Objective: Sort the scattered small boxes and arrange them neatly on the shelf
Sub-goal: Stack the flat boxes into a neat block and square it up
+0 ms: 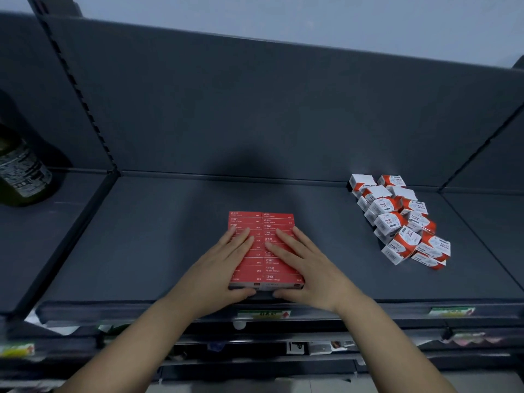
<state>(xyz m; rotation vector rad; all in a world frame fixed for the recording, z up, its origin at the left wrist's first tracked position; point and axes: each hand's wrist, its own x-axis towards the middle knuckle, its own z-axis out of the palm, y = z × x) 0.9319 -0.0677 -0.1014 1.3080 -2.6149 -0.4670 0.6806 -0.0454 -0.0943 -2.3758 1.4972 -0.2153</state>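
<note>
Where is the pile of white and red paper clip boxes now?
In the head view, the pile of paper clip boxes lies on the right of the shelf, near its back wall, apart from the red boxes at the centre.

Both bare forearms come in from the near side of the red box block [272, 219], angled inward toward it. Left hand [221, 270] palm down on the block's left half, fingers [241, 241] straight, slightly spread, flat on its top and pointing to its far side. Thumb lies against the block's near edge. Right hand [307, 269] mirrors this on the block's right half, fingers [285, 239] straight and flat, thumb at the near edge. Index fingers angle toward each other over the block's middle, not touching. Thumb tips close but apart. Both wrists sit just short of the block's near edge.
</note>
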